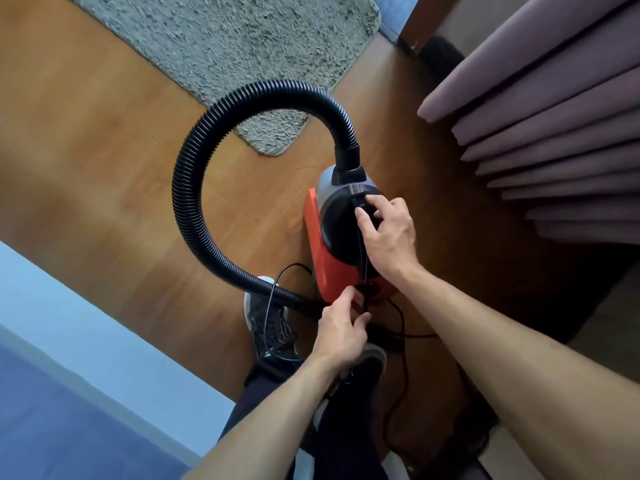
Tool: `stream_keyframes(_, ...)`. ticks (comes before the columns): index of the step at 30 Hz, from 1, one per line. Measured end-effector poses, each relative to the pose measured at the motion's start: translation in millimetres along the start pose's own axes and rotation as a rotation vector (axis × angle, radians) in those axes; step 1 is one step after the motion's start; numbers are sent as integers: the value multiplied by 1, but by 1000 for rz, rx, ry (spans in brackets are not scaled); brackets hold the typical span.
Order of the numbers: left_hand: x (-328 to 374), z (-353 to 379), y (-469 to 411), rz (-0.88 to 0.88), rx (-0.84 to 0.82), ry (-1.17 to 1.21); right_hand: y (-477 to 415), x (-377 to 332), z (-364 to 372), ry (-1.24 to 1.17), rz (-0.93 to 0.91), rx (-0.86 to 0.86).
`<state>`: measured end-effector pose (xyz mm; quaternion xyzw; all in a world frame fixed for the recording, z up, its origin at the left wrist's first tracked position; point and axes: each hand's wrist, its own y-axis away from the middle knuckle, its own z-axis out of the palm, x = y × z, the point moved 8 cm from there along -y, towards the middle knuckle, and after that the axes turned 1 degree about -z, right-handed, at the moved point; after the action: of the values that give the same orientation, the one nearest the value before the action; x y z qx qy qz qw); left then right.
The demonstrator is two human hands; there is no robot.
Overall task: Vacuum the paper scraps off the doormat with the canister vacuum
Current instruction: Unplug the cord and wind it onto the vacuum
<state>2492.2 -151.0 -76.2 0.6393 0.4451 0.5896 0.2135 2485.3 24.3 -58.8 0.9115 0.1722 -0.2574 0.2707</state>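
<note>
Orange canister vacuum [318, 251] sits on the wood floor [104, 168], just short of the near corner of the grey doormat [225, 39] and not touching it. From where I'm watching, the mat fills the top of the view, pile side up.

Black ribbed hose [194, 202] leaves the vacuum's front collar, arcs over the mat corner, loops round to the left and comes back to the rear of the body, where its end goes behind the left hand.

Right hand [388, 233]: fingers curled over the black dome on top, thumb on the handle piece, so it grips the vacuum.

Left hand [341, 330]: thumb and fingers pinch the thin black cord [363, 258] at the vacuum's rear. Cord runs taut up toward the right hand (rest of it lies in loose loops on the floor).

Dark shoe [266, 323] is under the hose end. Mauve curtain [554, 116] folds hang on the right.
</note>
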Motion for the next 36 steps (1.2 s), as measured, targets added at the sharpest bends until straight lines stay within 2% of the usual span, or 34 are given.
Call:
stream_keyframes(6,-11,5,-23,-30,72,-2,-1,4,7,-48,-43,92)
stream_keyframes(10,-12,6,-28,-42,56,10,0,3,12,-84,-30,113)
stream_keyframes(15,-23,-22,-23,-51,110,7,2,1,16,-110,10,160)
stream_keyframes(20,-57,-78,-26,-112,222,-159,6,0,21,-151,59,208)
stream_keyframes(25,-76,-116,-41,-106,175,-466,8,2,26,-170,69,225)
stream_keyframes(27,-88,-132,-45,-222,116,-472,10,2,29,-170,65,223)
stream_keyframes(31,-128,-164,-31,-616,-4,-311,9,-1,32,-146,63,201)
stream_keyframes(33,-140,-189,-23,-717,82,-287,9,-2,31,-162,79,188)
stream_keyframes(36,-141,-225,-27,-617,322,-166,8,-3,28,-212,76,180)
